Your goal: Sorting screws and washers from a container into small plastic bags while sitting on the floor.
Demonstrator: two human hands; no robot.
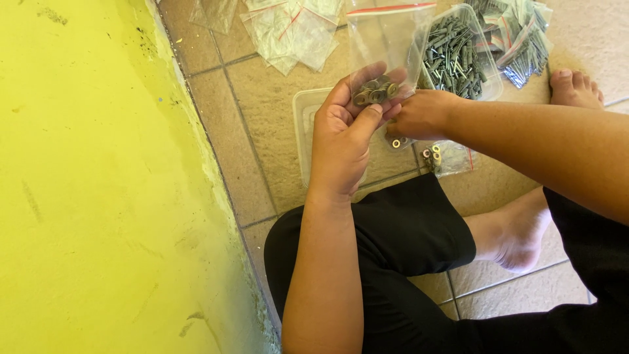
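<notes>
A tan tiled floor (262, 98) is stretching away from a yellow wall (98, 196) that is filling the left side of the view, and a person in black trousers is sitting on it with bare feet showing at the right. The left hand (344, 141) is curling around the bottom of a clear zip bag (386, 39) with a red strip at its mouth, the thumb pressing across a cluster of small metal washers (375, 90) lying inside it against the fingers. The right hand (422, 115) is closing on the bag's lower right corner, fingers bunched and pinching the plastic just beside the washers. Under both hands a shallow clear plastic tray (304, 131) is resting on the tiles, with a few loose washers showing near its right edge. Further off, right of the bag, a clear tub (488, 82) is holding grey screws or plugs; I cannot tell which. Empty bags (291, 29) are lying at the far edge, and filled packets (524, 39) at far right.
</notes>
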